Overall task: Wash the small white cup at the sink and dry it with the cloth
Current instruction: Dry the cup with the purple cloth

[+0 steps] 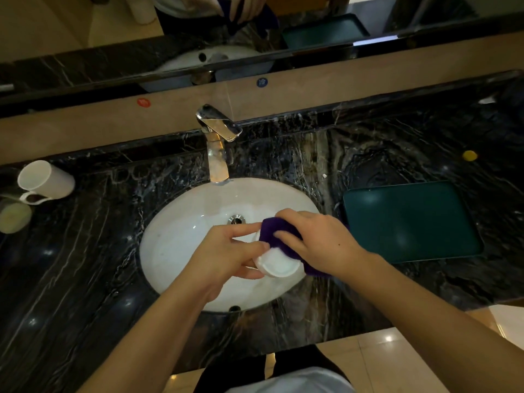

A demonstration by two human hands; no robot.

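Observation:
Over the white oval sink (181, 239), my left hand (226, 256) grips the small white cup (279, 263), which lies tilted on its side with its open mouth toward me. My right hand (320, 242) holds a purple cloth (279, 232) pressed over the cup's upper side and draped down behind it. The cloth hides most of the cup's far wall. No water runs from the chrome faucet (217, 143) behind the basin.
A dark green tray (411, 219) lies on the black marble counter (85, 265) right of the sink. At the far left a white mug (45, 180) lies on its side beside a pale round object (14, 217). A small yellow item (469, 155) sits at the far right. A mirror runs along the back.

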